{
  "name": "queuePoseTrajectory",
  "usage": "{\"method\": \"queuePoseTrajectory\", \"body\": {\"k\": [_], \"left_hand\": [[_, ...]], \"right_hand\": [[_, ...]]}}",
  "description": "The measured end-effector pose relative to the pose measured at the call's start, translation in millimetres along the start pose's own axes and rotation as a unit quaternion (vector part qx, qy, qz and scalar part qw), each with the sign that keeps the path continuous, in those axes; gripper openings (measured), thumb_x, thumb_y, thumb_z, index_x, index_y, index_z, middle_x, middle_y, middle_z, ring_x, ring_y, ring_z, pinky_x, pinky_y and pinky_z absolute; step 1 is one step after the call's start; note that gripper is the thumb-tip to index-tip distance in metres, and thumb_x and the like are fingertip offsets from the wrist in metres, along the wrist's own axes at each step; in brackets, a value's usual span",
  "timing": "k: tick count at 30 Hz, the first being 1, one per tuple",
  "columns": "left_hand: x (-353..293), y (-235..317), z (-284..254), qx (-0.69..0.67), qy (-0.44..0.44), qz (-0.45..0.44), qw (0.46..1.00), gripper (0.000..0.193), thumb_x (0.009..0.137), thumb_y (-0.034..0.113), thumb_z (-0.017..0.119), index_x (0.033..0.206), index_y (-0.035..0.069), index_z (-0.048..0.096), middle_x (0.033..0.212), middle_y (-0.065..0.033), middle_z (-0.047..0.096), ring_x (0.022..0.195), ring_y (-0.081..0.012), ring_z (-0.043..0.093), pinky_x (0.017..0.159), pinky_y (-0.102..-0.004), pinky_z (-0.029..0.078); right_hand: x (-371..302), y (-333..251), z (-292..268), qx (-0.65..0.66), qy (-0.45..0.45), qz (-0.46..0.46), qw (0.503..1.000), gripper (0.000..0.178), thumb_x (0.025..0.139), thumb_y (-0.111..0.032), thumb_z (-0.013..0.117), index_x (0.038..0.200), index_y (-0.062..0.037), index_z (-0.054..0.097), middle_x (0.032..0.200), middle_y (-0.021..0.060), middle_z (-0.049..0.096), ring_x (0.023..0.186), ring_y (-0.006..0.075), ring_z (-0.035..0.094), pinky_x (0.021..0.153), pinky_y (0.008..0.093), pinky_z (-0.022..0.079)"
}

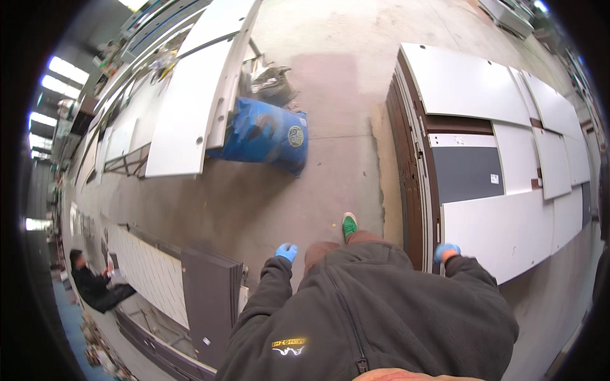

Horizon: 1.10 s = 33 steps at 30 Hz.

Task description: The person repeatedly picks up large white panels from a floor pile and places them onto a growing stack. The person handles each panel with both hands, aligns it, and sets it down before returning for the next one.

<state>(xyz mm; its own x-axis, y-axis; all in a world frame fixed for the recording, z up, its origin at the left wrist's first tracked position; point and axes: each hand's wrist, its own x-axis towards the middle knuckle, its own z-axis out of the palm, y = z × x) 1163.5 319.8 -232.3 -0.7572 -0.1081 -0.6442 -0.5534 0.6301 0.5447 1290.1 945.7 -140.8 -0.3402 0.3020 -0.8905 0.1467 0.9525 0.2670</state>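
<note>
My left hand (286, 252), in a blue glove, hangs over the floor with nothing seen in it. Its fingers look loosely apart. In a matching blue glove, my right hand (447, 252) is at the near left edge of a stack of panels, beside a white panel (499, 232). Whether it touches that edge I cannot tell, and its fingers are smeared and partly hidden. Higher in the same stack lie a dark grey panel (467, 170) and another white panel (464, 79). Brown panel edges (403, 159) line the stack's left side.
A big blue sack (270, 133) sits on the floor beside a bench topped with a long white panel (184, 108). At lower left, dark panels (210, 289) stand near a pale slatted panel (143, 263). A person in dark clothes (95, 286) sits at far left.
</note>
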Motion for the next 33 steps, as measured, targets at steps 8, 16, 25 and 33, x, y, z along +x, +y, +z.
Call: {"method": "queuePoseTrajectory", "body": {"k": [8,16,25,33], "left_hand": [[159.5,71.7,-88.8,0.010,-0.097,0.072,0.993,0.043,0.094,0.029,0.070,0.122,-0.004,0.067,0.113,-0.0137,0.074,0.103,-0.0216,0.068,0.094,-0.0364,0.053],[319.3,203.8,-166.7,0.029,-0.166,0.183,0.969,0.040,0.095,0.027,0.073,0.122,-0.002,0.068,0.111,-0.0103,0.073,0.098,-0.0185,0.067,0.089,-0.0349,0.054],[450.9,369.8,-122.3,0.053,-0.231,0.275,0.932,0.047,0.095,0.030,0.071,0.126,-0.004,0.066,0.121,-0.0161,0.071,0.113,-0.0243,0.066,0.100,-0.0360,0.050],[490.1,451.1,-62.5,0.110,-0.275,0.225,0.928,0.039,0.094,0.025,0.072,0.122,-0.002,0.069,0.112,-0.0135,0.073,0.102,-0.0219,0.068,0.092,-0.0353,0.054]], "right_hand": [[-5.4,-169.4,-233.8,0.306,0.150,-0.121,0.932,0.057,0.091,-0.050,0.060,0.124,-0.0038,0.068,0.125,0.0215,0.069,0.119,0.0379,0.064,0.100,0.0459,0.050],[-18.6,-260.9,-231.6,0.489,0.058,0.000,0.871,0.060,0.091,-0.051,0.058,0.126,-0.0039,0.069,0.133,0.0216,0.065,0.125,0.0386,0.060,0.105,0.0450,0.046],[2.3,-257.4,-179.0,0.557,-0.060,0.125,0.819,0.061,0.095,-0.052,0.056,0.125,-0.0002,0.069,0.135,0.0221,0.064,0.128,0.0408,0.058,0.106,0.0454,0.045],[88.7,-171.0,-318.4,0.620,0.067,0.063,0.779,0.058,0.092,-0.049,0.058,0.123,-0.0015,0.069,0.132,0.0239,0.065,0.125,0.0404,0.060,0.104,0.0447,0.047]]}}
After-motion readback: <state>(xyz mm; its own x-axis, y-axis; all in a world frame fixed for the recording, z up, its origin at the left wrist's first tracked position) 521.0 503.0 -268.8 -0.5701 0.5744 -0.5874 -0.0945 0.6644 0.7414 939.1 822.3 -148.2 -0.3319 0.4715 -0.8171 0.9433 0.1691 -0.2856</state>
